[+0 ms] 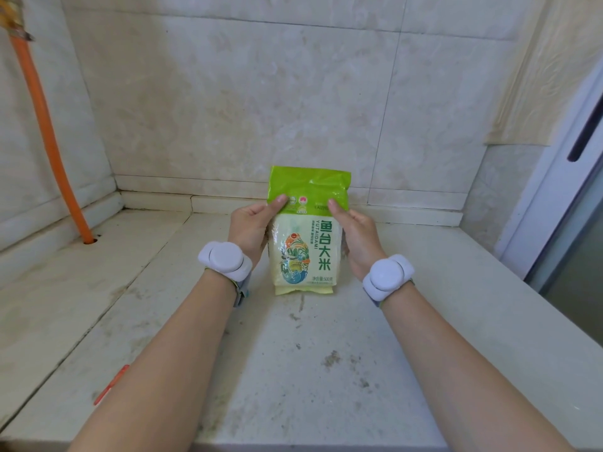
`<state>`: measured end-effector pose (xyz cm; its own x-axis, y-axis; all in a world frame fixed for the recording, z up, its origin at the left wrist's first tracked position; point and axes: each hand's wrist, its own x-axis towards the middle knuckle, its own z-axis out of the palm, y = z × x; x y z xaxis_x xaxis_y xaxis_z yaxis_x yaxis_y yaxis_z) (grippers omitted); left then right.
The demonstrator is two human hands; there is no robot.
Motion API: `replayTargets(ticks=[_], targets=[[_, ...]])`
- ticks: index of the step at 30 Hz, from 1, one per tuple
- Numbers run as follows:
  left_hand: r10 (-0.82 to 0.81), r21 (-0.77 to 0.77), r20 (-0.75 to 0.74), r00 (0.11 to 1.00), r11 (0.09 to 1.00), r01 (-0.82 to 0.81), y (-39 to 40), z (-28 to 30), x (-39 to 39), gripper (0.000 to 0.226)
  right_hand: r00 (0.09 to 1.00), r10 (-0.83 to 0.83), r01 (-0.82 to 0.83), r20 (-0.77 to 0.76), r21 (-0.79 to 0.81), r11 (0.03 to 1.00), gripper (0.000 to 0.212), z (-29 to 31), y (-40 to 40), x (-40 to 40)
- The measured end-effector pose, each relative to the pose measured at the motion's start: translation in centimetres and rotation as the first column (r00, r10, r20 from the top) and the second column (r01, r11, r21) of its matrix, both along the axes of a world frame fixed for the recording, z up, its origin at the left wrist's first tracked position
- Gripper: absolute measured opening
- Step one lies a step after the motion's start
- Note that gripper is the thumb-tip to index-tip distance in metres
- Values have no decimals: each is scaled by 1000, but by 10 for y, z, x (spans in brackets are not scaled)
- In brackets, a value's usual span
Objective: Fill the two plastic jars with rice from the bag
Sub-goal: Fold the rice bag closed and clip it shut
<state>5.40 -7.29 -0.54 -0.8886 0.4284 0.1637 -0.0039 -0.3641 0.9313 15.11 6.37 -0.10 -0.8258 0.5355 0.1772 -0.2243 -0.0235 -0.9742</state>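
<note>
A rice bag [306, 243] with a green top and pale yellow body stands upright on the white counter [293, 370], near the back wall. My left hand [253, 223] grips its left side, thumb pressed on the green band. My right hand [355, 233] grips its right side the same way. The bag's top looks sealed. No plastic jars are in view. Both wrists carry white round devices.
An orange hose [49, 132] runs down the left wall into a hole in the counter. A small red-orange object [111, 384] lies at the left near my forearm. Tiled walls close the back and left; a sliding door frame [561, 177] stands at right.
</note>
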Motion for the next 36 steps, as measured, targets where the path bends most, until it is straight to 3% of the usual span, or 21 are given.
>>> replayTargets(ticks=[6,16,21,27,31,36], targets=[[-13,14,-16,1000,1000,13,-3,3,-2,21,995,26,-30,-93,-35,999,18,7,2,6],[63,140,-71,995,989,-53,-8,9,-4,10,984,-62,69,-165,36,997,11,11,7,7],[100,146,-132,986,986,-81,-11,13,-4,20,977,-83,99,-195,74,992,27,16,9,9],[6,85,-196,980,996,11,-10,14,-3,20,981,-62,110,-185,262,959,31,15,14,9],[-25,-52,-274,961,999,12,-10,15,-1,26,980,-56,108,-189,278,955,25,15,15,8],[-11,-86,-293,956,996,-15,-11,19,0,28,980,-75,133,-184,324,937,28,17,22,8]])
